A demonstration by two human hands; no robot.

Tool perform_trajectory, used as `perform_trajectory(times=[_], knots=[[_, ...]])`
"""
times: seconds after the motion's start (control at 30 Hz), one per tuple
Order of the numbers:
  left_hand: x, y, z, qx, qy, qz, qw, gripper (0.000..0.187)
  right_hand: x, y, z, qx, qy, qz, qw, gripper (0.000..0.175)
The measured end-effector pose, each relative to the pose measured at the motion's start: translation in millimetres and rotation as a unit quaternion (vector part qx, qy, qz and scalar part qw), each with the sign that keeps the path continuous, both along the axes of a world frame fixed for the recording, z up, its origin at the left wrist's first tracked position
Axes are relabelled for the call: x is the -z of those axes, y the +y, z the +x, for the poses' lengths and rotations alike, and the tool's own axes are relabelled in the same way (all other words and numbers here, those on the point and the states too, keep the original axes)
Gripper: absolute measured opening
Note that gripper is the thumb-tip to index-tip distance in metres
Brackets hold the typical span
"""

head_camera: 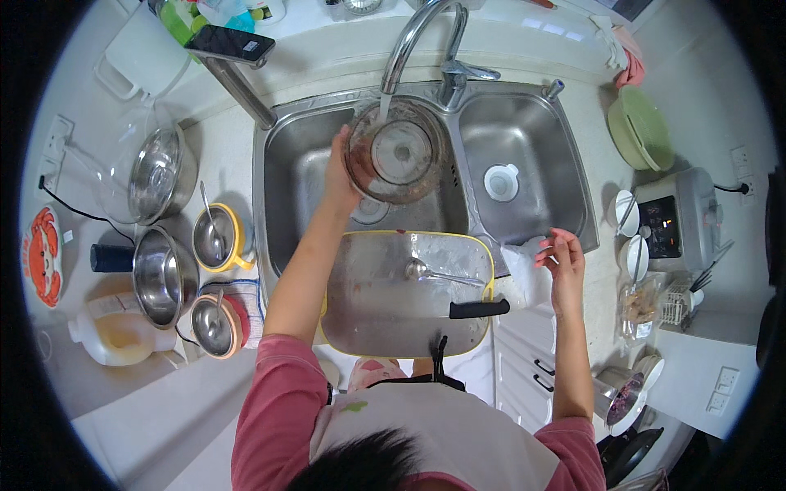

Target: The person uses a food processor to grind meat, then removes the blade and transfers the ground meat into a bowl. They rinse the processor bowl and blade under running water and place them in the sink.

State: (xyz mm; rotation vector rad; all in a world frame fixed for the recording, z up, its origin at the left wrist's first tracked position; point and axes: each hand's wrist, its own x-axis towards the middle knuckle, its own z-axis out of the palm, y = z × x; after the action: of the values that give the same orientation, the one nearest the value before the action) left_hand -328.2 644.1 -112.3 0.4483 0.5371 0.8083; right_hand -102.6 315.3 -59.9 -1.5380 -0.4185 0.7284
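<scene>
My left hand (341, 172) grips the left rim of a round glass lid or bowl (402, 152) under the curved chrome faucet (408, 43); water runs onto the glass. My right hand (562, 251) is raised with bent fingers beside a white cloth or bag (529, 270) at the counter's front edge; whether the fingers touch it I cannot tell. Between my arms, a yellow-rimmed cutting board (393, 258) lies across the front of the left basin (301, 178). On it rest a metal spoon (445, 278) and a knife, its black handle (479, 309) pointing right.
The right basin (522, 141) holds a white drain strainer (501, 183). Left of the sink stand yellow-rimmed (215, 238) and orange-rimmed (215, 326) bowls, steel bowls (163, 276) and an oil jug (116, 331). Green colanders (642, 129), a grey appliance (681, 218) and small white bowls (625, 212) stand right.
</scene>
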Motion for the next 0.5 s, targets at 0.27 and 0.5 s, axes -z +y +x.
perform_trajectory(times=[0.27,0.5], knots=[[-31.0,11.1,-0.7,0.008,0.203,0.122,0.971,0.041,5.7,-0.5,0.1,0.003,0.006,-0.003,1.0,0.024],[-57.4,12.3,35.7,0.02,0.435,0.58,0.688,0.047,-2.7,2.6,-2.1,-0.017,-0.027,0.005,0.999,0.023]])
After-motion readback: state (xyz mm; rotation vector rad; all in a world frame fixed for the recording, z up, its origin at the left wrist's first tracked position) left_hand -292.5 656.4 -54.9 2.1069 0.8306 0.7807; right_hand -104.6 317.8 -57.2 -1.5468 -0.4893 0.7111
